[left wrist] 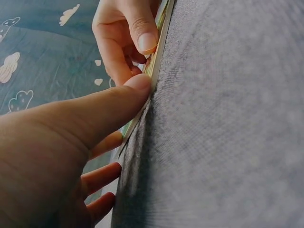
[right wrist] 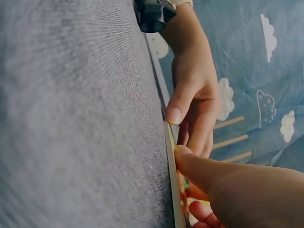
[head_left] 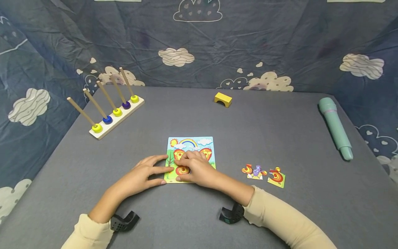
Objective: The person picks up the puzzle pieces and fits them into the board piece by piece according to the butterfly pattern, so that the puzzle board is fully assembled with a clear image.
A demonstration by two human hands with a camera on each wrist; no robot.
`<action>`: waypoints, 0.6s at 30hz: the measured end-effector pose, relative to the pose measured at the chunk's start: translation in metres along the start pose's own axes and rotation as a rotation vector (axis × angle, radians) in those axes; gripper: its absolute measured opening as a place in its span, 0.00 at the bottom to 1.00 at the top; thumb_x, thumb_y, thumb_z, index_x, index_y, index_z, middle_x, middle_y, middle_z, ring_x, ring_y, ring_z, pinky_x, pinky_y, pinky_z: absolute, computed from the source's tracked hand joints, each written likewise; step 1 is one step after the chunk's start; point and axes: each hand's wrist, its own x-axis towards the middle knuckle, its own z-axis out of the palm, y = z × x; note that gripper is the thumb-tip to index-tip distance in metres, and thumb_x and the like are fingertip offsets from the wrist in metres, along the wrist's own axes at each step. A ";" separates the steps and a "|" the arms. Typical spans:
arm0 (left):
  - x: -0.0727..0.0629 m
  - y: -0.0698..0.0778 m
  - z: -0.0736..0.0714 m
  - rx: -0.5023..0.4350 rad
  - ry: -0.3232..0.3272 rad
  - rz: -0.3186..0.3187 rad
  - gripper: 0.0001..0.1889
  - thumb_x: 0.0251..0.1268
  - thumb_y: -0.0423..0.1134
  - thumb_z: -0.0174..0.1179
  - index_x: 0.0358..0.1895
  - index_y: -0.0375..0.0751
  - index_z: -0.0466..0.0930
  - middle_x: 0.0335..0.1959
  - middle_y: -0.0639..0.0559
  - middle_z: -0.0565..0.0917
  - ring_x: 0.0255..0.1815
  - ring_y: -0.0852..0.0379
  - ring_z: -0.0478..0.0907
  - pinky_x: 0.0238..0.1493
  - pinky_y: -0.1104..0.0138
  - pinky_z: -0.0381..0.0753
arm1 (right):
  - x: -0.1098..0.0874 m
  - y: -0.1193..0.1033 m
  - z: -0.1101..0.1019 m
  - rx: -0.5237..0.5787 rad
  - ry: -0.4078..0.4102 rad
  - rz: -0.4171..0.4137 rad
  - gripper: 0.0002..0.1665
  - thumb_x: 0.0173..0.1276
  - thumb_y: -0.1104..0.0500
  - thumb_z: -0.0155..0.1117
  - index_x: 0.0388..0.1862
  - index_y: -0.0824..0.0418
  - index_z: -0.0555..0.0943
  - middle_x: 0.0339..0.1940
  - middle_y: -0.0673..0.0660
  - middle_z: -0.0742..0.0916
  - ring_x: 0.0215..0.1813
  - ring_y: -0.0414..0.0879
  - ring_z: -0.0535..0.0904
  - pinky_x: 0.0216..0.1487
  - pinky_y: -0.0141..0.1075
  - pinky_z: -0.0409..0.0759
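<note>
A square picture puzzle (head_left: 190, 141) with a rainbow, a sun and red-orange butterfly wings lies flat on the grey table. My left hand (head_left: 143, 175) touches its left edge with spread fingers; in the left wrist view the thumb (left wrist: 118, 102) rests on the near edge. Bent over the puzzle's lower half, my right hand (head_left: 199, 169) has its fingers and thumb around a puzzle piece (head_left: 181, 170) with a red-orange swirl. That hand covers the picture's lower middle. Two loose pieces, one with a purple figure (head_left: 256, 173) and one with a red swirl (head_left: 276, 177), lie to the right.
A wooden peg stand (head_left: 109, 125) with yellow, blue and purple rings stands at the back left. A yellow arch block (head_left: 223, 99) sits near the back edge, and a mint-green microphone-shaped toy (head_left: 335, 128) lies at the far right. Patterned cloth (head_left: 199, 38) hangs behind.
</note>
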 end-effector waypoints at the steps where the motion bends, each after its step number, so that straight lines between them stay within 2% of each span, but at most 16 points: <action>1: 0.000 0.000 0.000 0.003 -0.001 0.000 0.22 0.55 0.51 0.61 0.56 0.58 0.76 0.63 0.47 0.65 0.63 0.46 0.58 0.56 0.45 0.58 | 0.000 0.000 0.000 -0.013 -0.007 -0.004 0.31 0.51 0.46 0.69 0.54 0.56 0.78 0.37 0.45 0.72 0.42 0.43 0.64 0.44 0.37 0.59; 6: -0.001 -0.001 0.000 0.000 -0.001 -0.005 0.21 0.55 0.52 0.61 0.55 0.59 0.76 0.63 0.48 0.65 0.63 0.46 0.58 0.56 0.45 0.57 | -0.004 -0.004 -0.007 -0.079 -0.087 -0.018 0.37 0.53 0.41 0.65 0.60 0.54 0.73 0.43 0.46 0.71 0.46 0.43 0.64 0.51 0.40 0.58; 8: -0.001 -0.001 0.001 -0.006 0.002 -0.009 0.21 0.55 0.52 0.61 0.55 0.58 0.76 0.63 0.48 0.65 0.63 0.46 0.58 0.56 0.45 0.57 | -0.006 -0.003 -0.011 -0.061 -0.118 -0.019 0.39 0.53 0.40 0.65 0.62 0.53 0.70 0.47 0.46 0.71 0.49 0.43 0.64 0.53 0.41 0.58; 11: -0.001 -0.001 0.001 -0.016 0.002 -0.012 0.21 0.55 0.52 0.61 0.54 0.58 0.76 0.63 0.49 0.65 0.63 0.46 0.58 0.57 0.45 0.56 | -0.010 -0.001 -0.018 0.031 -0.140 -0.013 0.40 0.54 0.42 0.65 0.64 0.53 0.67 0.53 0.48 0.71 0.52 0.42 0.64 0.55 0.41 0.60; 14: -0.001 -0.001 0.001 -0.023 0.006 -0.014 0.21 0.55 0.52 0.61 0.54 0.59 0.77 0.63 0.49 0.65 0.63 0.46 0.58 0.57 0.46 0.56 | -0.017 0.000 -0.031 0.143 -0.128 -0.006 0.42 0.54 0.45 0.67 0.66 0.54 0.64 0.58 0.50 0.69 0.57 0.44 0.64 0.57 0.43 0.62; 18: 0.000 -0.001 0.001 -0.029 0.009 -0.013 0.20 0.55 0.51 0.61 0.54 0.59 0.77 0.63 0.49 0.65 0.63 0.47 0.58 0.57 0.47 0.56 | -0.033 0.001 -0.053 0.206 -0.028 -0.018 0.42 0.54 0.48 0.68 0.66 0.54 0.63 0.61 0.52 0.67 0.61 0.47 0.62 0.58 0.48 0.62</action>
